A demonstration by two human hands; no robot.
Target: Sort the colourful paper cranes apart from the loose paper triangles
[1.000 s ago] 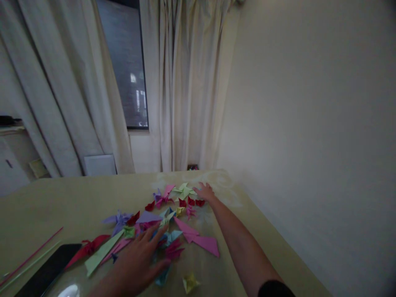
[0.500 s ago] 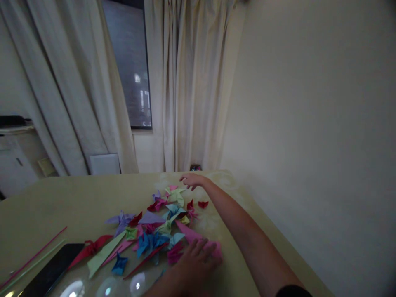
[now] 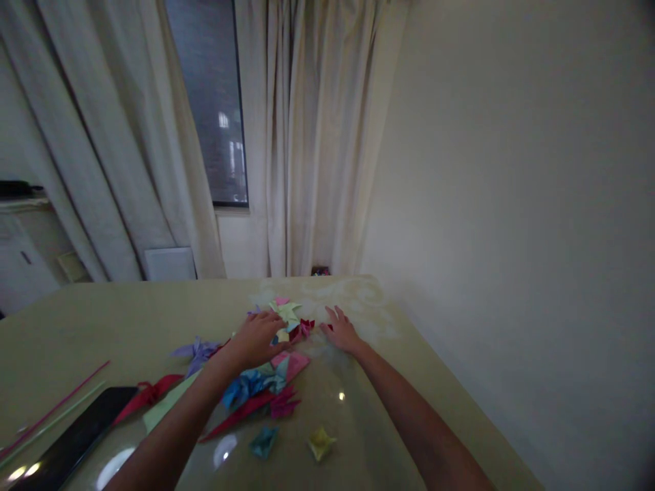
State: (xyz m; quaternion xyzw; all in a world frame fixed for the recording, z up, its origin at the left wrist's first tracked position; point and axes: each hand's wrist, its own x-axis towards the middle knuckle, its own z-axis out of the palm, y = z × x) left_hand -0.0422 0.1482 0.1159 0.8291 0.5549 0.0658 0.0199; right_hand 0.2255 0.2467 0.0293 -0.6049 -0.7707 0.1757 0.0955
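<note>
Your left hand (image 3: 256, 339) lies on the pile of folded paper shapes (image 3: 250, 392) in the middle of the table (image 3: 127, 314). Its fingers bend down over the paper, and you cannot tell if they pinch a piece. Your right hand (image 3: 342, 332) lies flat on the table just beside the pile, fingers spread wide, holding nothing. A phone (image 3: 76, 443) lies near the left edge.

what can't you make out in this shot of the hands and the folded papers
Head view:
Left hand: covers part of the folded paper pile; whether it grips any is unclear.
Right hand: spread on the table, underside hidden.
Black phone: cut by the lower left edge.
Small dark thing at the table's far edge: too small to identify.
</note>
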